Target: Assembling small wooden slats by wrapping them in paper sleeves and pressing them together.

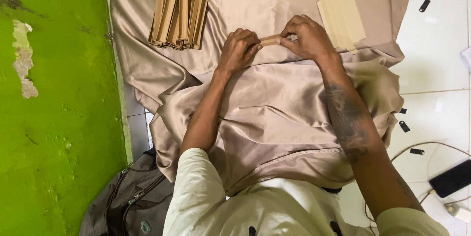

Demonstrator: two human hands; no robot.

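Two hands: both meet over a tan cloth (274,113), each pinching one end of a small cardboard strip (269,40).
Bag: a grey bag (125,201) lies nearest, at the lower left beside the green wall (59,118); its zip looks closed, so its contents are hidden.
Phone: a dark phone (451,178) with a cable lies on the white tiled floor (436,69) at the lower right.
Left hand: the left hand (238,49) has its fingers curled and pressed onto the strip's left end.
Right hand: the right hand (306,37) has its fingertips pinched on the strip's right end.
Strip: it lies level between the hands, just above the cloth.
Folded pieces: a stack of folded cardboard pieces (179,16) lies far left on the cloth.
Flat pieces: a pile of flat pale cutouts (342,16) lies far right.
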